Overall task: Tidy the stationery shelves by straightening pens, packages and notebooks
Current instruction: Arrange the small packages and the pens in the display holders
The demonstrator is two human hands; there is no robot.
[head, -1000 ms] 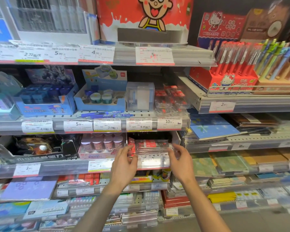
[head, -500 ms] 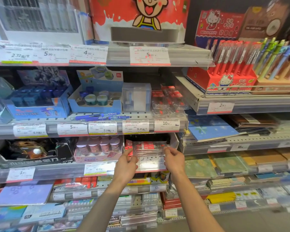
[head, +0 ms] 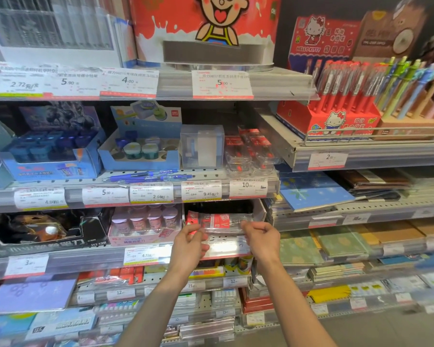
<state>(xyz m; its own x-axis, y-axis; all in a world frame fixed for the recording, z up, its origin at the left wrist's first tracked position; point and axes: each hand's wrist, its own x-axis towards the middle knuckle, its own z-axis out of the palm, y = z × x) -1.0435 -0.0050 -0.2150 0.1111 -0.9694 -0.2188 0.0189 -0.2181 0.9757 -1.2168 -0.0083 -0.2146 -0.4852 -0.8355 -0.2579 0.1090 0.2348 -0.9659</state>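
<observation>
A clear plastic package (head: 219, 222) with red printed labels lies flat on a stack of similar packs at the front of a shop shelf (head: 85, 259), held at both ends. The left hand (head: 189, 246) pinches its left end, thumb and fingers curled together on the plastic; the right hand (head: 262, 237) grips the right end the same way, fingers bent over the edge. Both forearms reach up from the bottom of the view. Just left of the package on the same shelf stands a pink display box (head: 145, 226) of small round tubs, and beyond it a black display box (head: 45, 231). On the shelf above, blue pens (head: 148, 176) lie loose along the front edge, before a light blue tray (head: 140, 151) of small pots, with a clear plastic box (head: 202, 146) beside it and more red-labelled clear packs (head: 251, 151) to the right. White price tags (head: 201, 194) line the shelf edges. To the right, a blue notebook (head: 311, 191) lies on a stack, green notebooks (head: 323, 244) lie lower down, and a red cartoon-cat pen stand (head: 336, 113) sits higher up, full of upright pens.
</observation>
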